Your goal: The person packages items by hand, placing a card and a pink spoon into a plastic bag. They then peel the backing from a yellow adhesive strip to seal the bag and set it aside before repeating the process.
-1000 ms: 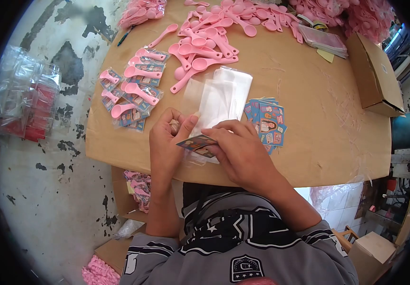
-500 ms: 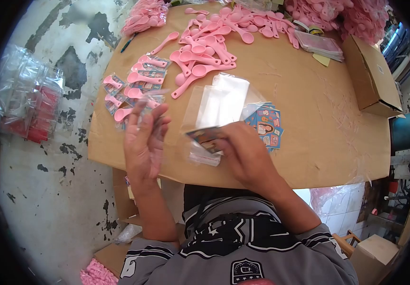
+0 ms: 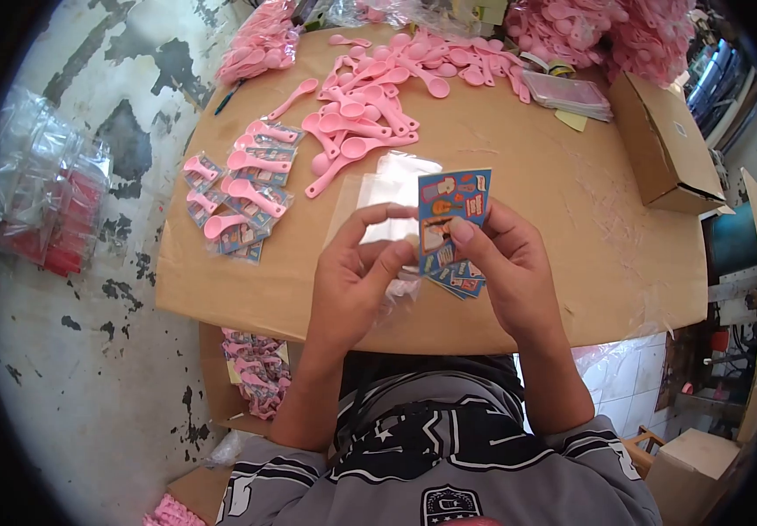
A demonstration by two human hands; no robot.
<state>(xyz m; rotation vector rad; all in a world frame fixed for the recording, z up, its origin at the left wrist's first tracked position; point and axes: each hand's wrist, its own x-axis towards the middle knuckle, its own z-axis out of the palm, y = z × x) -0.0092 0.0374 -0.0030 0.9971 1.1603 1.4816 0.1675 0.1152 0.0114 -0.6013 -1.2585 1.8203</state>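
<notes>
My right hand (image 3: 516,272) grips an illustrated blue card (image 3: 454,197) by its right edge, with the thumb across its printed face. On the other side, my left hand (image 3: 350,276) has its thumb and bent index finger at the card's left edge. The card is held upright above the table. Behind and below it lie more blue cards (image 3: 464,282), partly covered. Clear plastic bags (image 3: 361,197) lie flat behind my left hand. Pink spoons on packed cards (image 3: 260,195) are grouped to the left.
Loose pink measuring spoons (image 3: 378,96) are heaped at the back of the brown-covered table (image 3: 624,289). A cardboard box (image 3: 659,145) stands at the right edge, near a stack of clear sleeves (image 3: 567,95). Below the table's left side, an open carton holds packed spoons (image 3: 257,373).
My left hand has moved right, from beside the packed spoons to the card. My right hand has raised the card and turned its printed face into view.
</notes>
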